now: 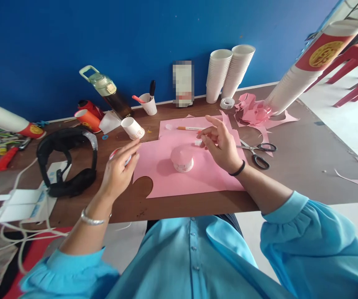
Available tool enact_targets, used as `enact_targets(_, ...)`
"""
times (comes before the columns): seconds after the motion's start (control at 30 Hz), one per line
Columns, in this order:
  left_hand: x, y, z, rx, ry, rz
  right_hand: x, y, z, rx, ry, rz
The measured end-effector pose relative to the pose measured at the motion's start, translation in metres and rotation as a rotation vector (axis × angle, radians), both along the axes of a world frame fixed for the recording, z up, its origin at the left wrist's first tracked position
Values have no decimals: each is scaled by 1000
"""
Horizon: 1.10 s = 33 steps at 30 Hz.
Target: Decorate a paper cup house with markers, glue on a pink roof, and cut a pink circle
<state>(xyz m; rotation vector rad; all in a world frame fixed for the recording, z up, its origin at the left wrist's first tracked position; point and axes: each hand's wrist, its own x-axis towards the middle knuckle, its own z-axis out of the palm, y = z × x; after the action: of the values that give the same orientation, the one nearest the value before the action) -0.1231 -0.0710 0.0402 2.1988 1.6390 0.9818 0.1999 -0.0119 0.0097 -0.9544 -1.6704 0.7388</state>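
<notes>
My L hand (116, 176), R hand (221, 146): can't tell if gripping; pink-topped paper cup (182, 160) btwn; R swipe cd topple it

Matt pink paper sheet (149, 158) over a smooth, wood-look tabletop (119, 209).
From my remote seat I see a paper cup (183, 167) on the sheet; right of the sheet, scissors (252, 148) with metal blades and smooth black plastic handles; behind it, ribbed stacks of paper cups (219, 77); left of it, dull black headgear (74, 185) (cloth or foam, I can't tell) and a smooth, glossy bottle (109, 90).
</notes>
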Motion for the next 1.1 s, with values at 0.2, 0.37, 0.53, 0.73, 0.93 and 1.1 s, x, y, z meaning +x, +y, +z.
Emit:
enact_targets(0.2,-34,-74,-42,43,426,-31,-3,-4,3,24,-17,14)
enact_targets(0.37,-49,-122,-63,-38,574,-52,1,2,-2,23,-69,30)
enact_targets(0.53,-72,-134,-50,8,641,-169,5,8,-3,27,-219,127)
enact_targets(0.73,-67,-111,-17,191,464,-209,5,9,-13,90,-436,212)
enact_targets(0.93,-12,-64,-2,267,227,-14,8,11,-17,56,-454,255)
enact_targets(1.1,29,-12,2,97,95,-81,11,10,-14,-19,-500,385)
